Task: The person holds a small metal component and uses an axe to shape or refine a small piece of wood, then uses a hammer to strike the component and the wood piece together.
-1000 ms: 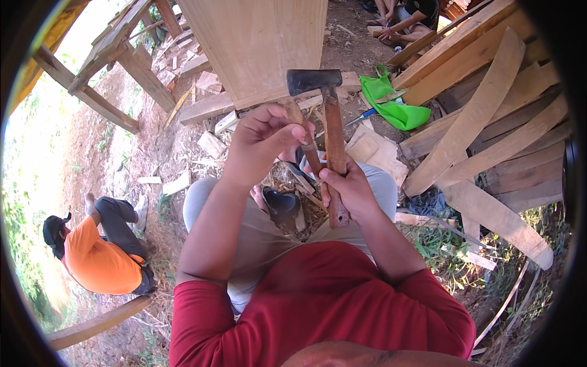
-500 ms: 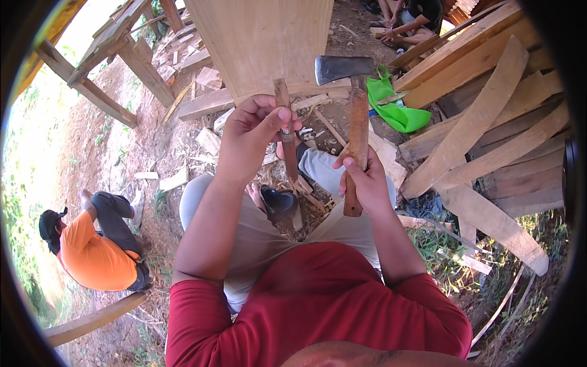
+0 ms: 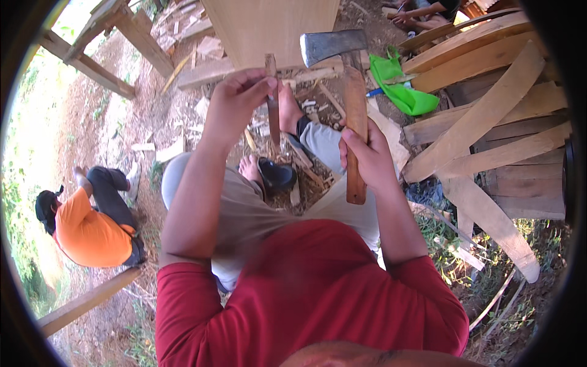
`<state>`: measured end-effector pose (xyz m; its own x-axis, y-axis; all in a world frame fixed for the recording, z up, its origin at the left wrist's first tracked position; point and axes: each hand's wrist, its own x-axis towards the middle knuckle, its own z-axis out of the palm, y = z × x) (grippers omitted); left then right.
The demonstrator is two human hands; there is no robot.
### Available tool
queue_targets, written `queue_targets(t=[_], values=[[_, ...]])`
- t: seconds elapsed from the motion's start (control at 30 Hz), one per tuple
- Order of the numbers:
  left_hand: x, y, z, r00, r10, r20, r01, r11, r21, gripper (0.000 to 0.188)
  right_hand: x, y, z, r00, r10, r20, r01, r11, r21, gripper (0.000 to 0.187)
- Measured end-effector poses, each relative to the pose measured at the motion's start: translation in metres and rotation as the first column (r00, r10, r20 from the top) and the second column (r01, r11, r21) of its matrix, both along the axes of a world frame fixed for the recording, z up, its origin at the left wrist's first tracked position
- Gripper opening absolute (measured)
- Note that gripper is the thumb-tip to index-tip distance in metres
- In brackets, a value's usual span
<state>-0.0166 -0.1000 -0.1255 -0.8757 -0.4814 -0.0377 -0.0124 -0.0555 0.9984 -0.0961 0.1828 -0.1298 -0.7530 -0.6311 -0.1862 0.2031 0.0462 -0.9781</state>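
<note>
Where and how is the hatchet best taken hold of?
Probably low on the wooden handle, from the right, as the right hand holds it: the handle is long and narrow, pointing away from the wearer, and the metal head sits at its far end, cutting edge facing left.

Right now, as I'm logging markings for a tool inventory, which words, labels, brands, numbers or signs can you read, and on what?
No text can be read anywhere in view.
Hatchet in the right hand: no legible lettering.
Thin brown strip in the left hand: none legible.
Bright green bag: none legible.
</note>
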Motion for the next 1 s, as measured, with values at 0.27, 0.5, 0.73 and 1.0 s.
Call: queue_targets(t=[0.27,0.5,0.73,1.0], values=[[-0.022,-0.046,-0.139,0.906,0.225,0.358,-0.05,0.898,-0.437,0.026,-0.001,-0.014,-0.076,0.988,0.017,0.152,-0.041,0.987,0.155,0.027],[-0.018,-0.084,-0.333,0.815,0.376,0.44,-0.113,0.849,-0.516,0.031,-0.008,-0.04,-0.165,0.978,0.114,0.176,-0.17,0.924,0.342,0.029],[-0.056,-0.054,-0.354,0.778,0.275,0.565,-0.116,0.947,-0.301,0.038,-0.026,-0.063,-0.204,0.985,0.137,0.105,-0.171,0.847,0.503,0.035],[-0.059,-0.05,-0.346,0.777,0.305,0.551,0.041,0.849,-0.528,0.047,-0.043,-0.105,-0.218,0.923,0.375,-0.085,-0.208,0.674,0.709,0.049]])
